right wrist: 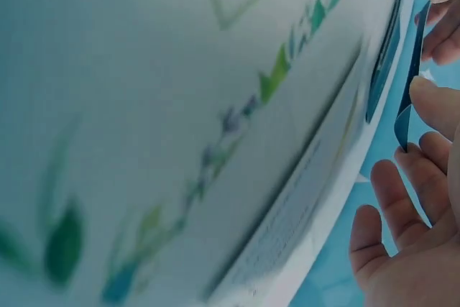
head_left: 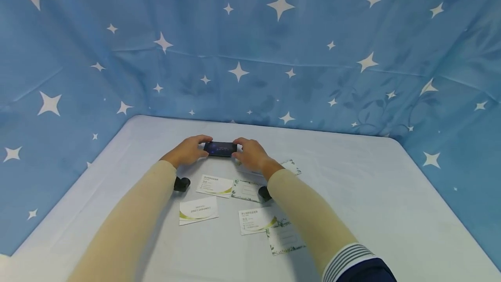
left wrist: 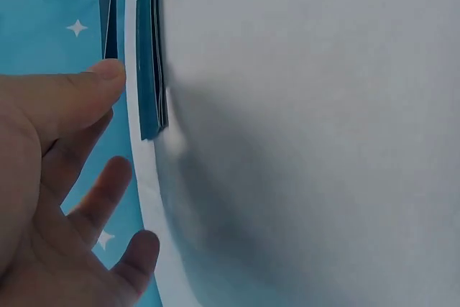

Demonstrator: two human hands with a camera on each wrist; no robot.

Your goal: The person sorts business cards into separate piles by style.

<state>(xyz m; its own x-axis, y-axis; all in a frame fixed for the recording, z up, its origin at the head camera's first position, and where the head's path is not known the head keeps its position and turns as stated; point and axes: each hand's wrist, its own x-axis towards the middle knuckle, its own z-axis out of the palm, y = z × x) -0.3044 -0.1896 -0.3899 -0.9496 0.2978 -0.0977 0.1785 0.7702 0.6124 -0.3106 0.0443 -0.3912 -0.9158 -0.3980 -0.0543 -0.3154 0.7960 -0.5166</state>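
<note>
A thin dark blue card (head_left: 220,148) with small light print is held between both hands near the back of the table. At its left end my left hand (head_left: 188,150) pinches it between thumb and finger, the other fingers loosely bent. My right hand (head_left: 251,155) pinches the right end the same way; in the right wrist view the held card (right wrist: 418,55) bows and bends near that thumb. A small stack of dark cards (left wrist: 149,55) sits on the table close to the held card in the left wrist view.
White cards lie scattered nearer the front: a company logo card (head_left: 198,210), printed business cards (head_left: 213,185) and leaf-bordered cards (head_left: 285,238). Some are partly covered by the right arm. Behind the white-covered table (head_left: 352,177) hangs a blue star-patterned cloth (head_left: 250,34).
</note>
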